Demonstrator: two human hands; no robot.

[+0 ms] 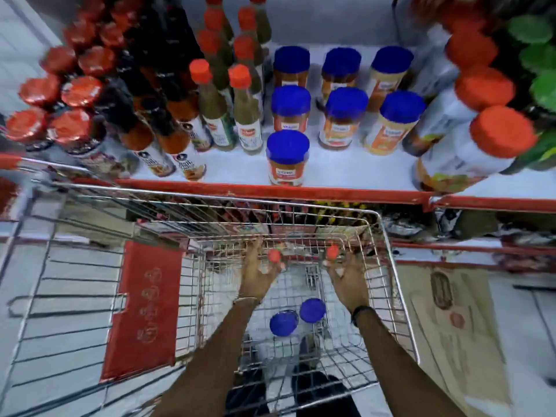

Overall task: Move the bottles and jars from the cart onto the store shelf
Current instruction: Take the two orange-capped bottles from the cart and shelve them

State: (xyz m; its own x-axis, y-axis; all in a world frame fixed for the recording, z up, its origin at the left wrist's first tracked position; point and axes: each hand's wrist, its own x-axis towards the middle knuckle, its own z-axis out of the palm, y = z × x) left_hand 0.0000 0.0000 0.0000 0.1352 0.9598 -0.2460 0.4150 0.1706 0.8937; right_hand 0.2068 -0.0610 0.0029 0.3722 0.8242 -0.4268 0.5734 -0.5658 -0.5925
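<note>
Both my hands reach down into the wire cart (388,236). My left hand (258,272) is wrapped around a red-capped bottle (274,254) at the cart's far end. My right hand (346,275) grips a second red-capped bottle (332,252) beside it. Two blue-lidded jars (282,324) (313,310) stand on the cart floor between my forearms. Above the cart, the white store shelf (346,173) with a red front edge holds several blue-lidded jars (288,156), green sauce bottles with red caps (215,115) and dark sauce bottles (150,136).
Large white jars with orange-red lids (469,145) lean at the shelf's right, green-lidded ones (541,88) behind them. Red-lidded jars (72,127) crowd the left. The cart's red flap (144,308) hangs at left. A cardboard box (451,326) sits on the floor at right.
</note>
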